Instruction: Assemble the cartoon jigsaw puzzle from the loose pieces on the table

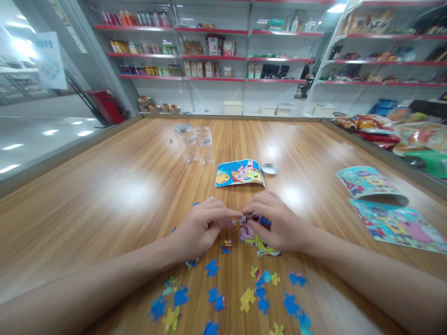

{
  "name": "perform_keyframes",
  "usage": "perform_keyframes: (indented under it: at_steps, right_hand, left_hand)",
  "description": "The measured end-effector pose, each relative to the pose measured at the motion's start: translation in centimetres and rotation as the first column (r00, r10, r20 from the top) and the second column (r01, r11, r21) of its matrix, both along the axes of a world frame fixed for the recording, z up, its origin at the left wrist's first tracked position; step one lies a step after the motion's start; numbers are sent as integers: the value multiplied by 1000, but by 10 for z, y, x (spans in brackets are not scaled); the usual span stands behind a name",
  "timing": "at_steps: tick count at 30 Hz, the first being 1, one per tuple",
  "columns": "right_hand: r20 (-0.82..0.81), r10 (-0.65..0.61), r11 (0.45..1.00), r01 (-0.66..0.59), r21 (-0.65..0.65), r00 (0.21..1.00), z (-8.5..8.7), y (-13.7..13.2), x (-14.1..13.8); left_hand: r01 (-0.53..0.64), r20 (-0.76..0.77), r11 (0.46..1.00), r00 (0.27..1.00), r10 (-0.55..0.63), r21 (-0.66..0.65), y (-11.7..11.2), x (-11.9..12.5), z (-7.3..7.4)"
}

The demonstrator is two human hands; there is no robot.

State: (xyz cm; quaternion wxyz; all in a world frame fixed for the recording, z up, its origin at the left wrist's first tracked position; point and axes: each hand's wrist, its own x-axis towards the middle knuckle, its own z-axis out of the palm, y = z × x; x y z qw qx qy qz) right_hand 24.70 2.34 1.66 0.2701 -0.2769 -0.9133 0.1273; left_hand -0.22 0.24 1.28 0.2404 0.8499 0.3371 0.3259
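Puzzle patch [246, 231] is lying on the surface [87, 223] under the right hand [279, 223], whose bent fingers and thumb are spreading over it. Left hand [207, 225] is pointing its index finger to the patch's edge, other fingers curling; whether either is gripping a piece, cannot tell. Judgement: fitting seems to be going on; steadying the patch flat and pressing tabs straight down, without sideways push, would be serving best. Loose pieces [211, 267] are scattering nearer the wearer, some peeking out around the left hand, partly blocked. Picture card [240, 174] is lying beyond the hands, unobstructed, metal lid [270, 169] just beside. Clear jars [206, 151] are standing farther back, well apart.
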Motion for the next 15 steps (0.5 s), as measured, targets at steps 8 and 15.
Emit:
perform_keyframes:
  at_steps: [8, 15]
  right_hand:
    - [108, -35, 999, 38, -30, 994, 0, 2, 1]
    - [124, -48, 998, 53, -41, 991, 1, 2, 1]
  left_hand:
    - [-3, 34, 997, 999, 5, -72, 0, 0, 0]
    - [-44, 48, 979, 997, 55, -197, -1, 3, 0]
